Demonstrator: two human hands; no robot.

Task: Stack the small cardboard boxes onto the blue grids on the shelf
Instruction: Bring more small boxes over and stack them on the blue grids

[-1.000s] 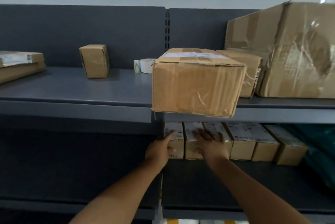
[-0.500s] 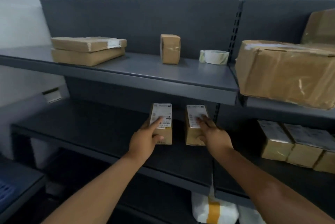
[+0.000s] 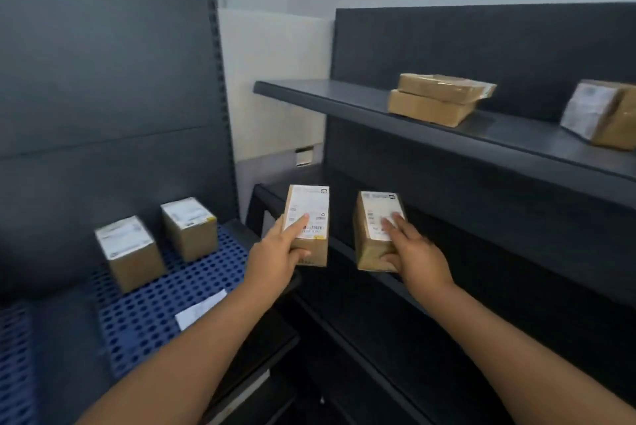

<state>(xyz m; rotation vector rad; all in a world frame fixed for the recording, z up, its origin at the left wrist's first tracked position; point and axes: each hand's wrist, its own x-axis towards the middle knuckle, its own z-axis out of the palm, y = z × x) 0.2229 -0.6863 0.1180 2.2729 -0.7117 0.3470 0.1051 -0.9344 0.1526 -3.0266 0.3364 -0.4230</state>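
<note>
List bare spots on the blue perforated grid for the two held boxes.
Free: blue perforated plastic grid right of the far small cardboard box, up to its right edge; the band between the near small cardboard box and the white paper slip; the patch in front of that slip. Crowded: back left, where both boxes stand.

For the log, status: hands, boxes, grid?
Left hand grips left box, right hand grips right box. Two boxes sit on blue grid. Paper slip on grid's near edge.

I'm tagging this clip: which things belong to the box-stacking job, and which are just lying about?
Job: left hand, left box, right hand, right box, near grid box, far grid box, blue grid.
Lying about: stacked flat parcels, labelled box on upper shelf, paper slip.
</note>
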